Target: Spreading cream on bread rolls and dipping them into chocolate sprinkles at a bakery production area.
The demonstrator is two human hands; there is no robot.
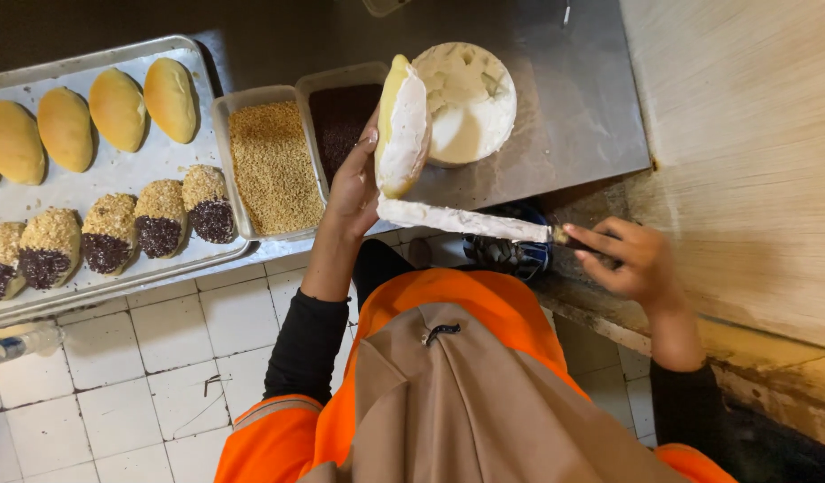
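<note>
Step in hand: spreading white cream over the upper face of a bun [401, 125], judged from the coated knife and the half-covered crust.
Left hand [351, 183]: grip clamped on the bun from below and behind, fingers along its far side, bun held on edge above the worktop [573, 107].
Right hand [629, 259]: grip clamped on the handle of a long knife [461, 221], blade thick with cream and lying flat just below the bun.
Where the bun sits: in the air, between the round tub of cream [470, 100] and the container of dark sprinkles [339, 121].
Doing it well: blade held flat against the crust, drawn in one long stroke; layer kept even to the edges so toppings can stick; fingers kept off the creamed face.
Cream supply: tub already scooped and dented, within easy reach behind the bun.
Toppings: container of pale crumbs [271, 165] touching the dark one, both beside the tray.
Tray [135, 170]: plain buns [117, 109] in the back row, finished buns [160, 217] half crumbed, half dark, in front.
Risk: cream dropping from the loaded blade onto the tiled floor [162, 376].
</note>
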